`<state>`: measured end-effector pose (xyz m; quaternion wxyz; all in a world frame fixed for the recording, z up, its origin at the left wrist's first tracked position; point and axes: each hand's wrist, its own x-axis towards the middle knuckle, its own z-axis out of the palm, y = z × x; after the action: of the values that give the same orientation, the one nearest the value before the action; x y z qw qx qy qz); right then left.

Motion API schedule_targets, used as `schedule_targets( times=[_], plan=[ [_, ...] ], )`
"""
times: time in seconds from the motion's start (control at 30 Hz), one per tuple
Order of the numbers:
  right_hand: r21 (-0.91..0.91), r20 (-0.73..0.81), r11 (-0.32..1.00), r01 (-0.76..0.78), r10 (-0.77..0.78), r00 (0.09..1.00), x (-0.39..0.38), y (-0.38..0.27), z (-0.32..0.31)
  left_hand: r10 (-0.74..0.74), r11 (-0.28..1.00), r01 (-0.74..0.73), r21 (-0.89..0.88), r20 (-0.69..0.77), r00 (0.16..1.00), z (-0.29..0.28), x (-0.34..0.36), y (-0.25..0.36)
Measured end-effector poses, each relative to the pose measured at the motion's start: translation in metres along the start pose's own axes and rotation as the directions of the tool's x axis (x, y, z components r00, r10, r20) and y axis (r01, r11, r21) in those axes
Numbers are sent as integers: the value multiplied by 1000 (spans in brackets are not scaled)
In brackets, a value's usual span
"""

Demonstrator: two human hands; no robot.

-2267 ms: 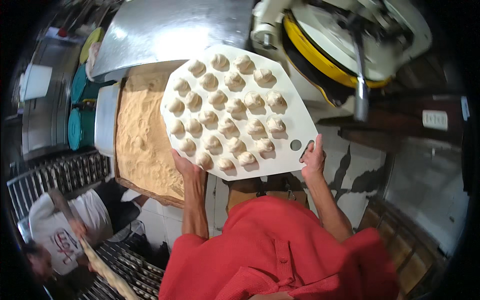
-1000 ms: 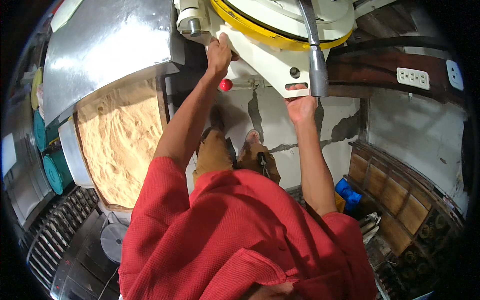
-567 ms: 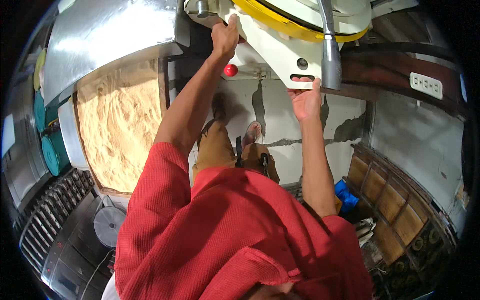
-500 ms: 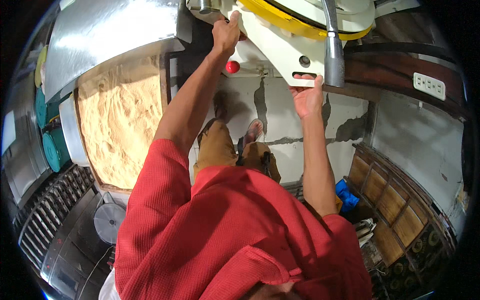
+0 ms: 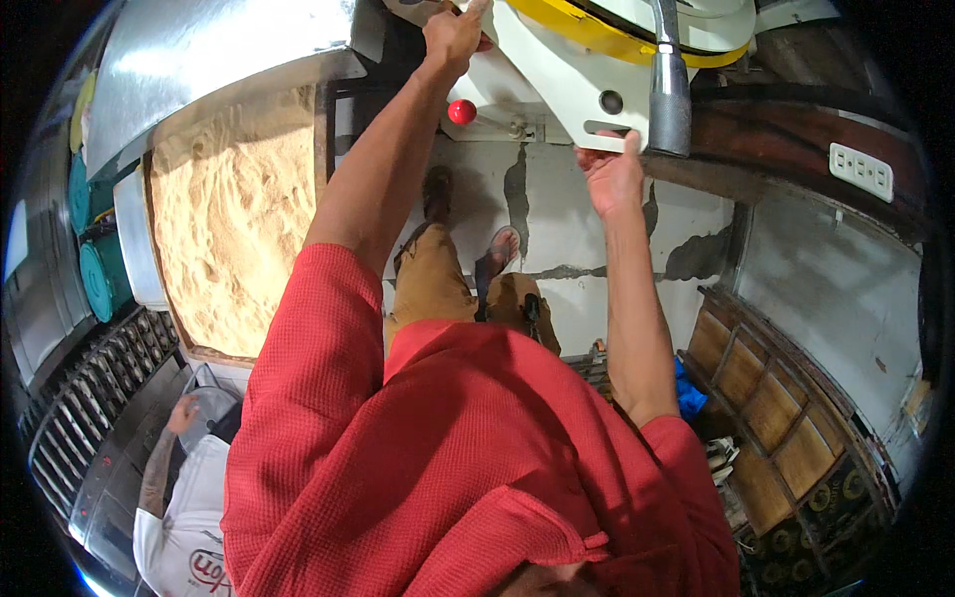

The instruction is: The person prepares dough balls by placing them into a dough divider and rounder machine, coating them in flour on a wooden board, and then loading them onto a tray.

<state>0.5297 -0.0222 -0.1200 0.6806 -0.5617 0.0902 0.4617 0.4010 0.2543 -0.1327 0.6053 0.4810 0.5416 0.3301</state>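
From up here I see my left hand [image 5: 453, 35] closed on the upper edge of the cream machine [image 5: 557, 85] with its yellow rim, above a red knob [image 5: 462, 111], while my right hand [image 5: 612, 174] grips its lower plate beside the steel lever [image 5: 668, 90].

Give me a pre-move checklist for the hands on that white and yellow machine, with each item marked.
1. Left hand placed on the top of the machine, above the red knob: ok.
2. Right hand grip on the edge of the white plate beside the metal lever: ok.
3. Left hand closed around a handle: cannot tell, the frame edge cuts it off.
4. Feet planted on the cracked floor under the machine: ok.
5. Crumb tray apart from both arms: ok.
6. Co-worker in white away from the machine: ok.
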Motion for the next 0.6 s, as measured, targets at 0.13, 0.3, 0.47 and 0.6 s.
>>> schedule_targets(
  times=[0.13, 0.3, 0.47, 0.6],
  plan=[
    [-94, 22, 994, 48, -46, 999, 0, -4, 3, -7, 999, 7, -53, 0, 1000, 3, 3, 2],
    [-29, 6, 999, 35, -35, 999, -6, -1, 5, 23, 993, -12, -118, 93, 995, -11, 6, -12],
    [-62, 26, 997, 45, -44, 999, -7, -1, 15, 23, 994, -20, -105, 30, 999, -24, 17, -9],
    [-130, 16, 990, 55, -53, 998, -19, -9, 12, -1, 999, 3, -38, 40, 999, -28, -14, 15]
  ],
)
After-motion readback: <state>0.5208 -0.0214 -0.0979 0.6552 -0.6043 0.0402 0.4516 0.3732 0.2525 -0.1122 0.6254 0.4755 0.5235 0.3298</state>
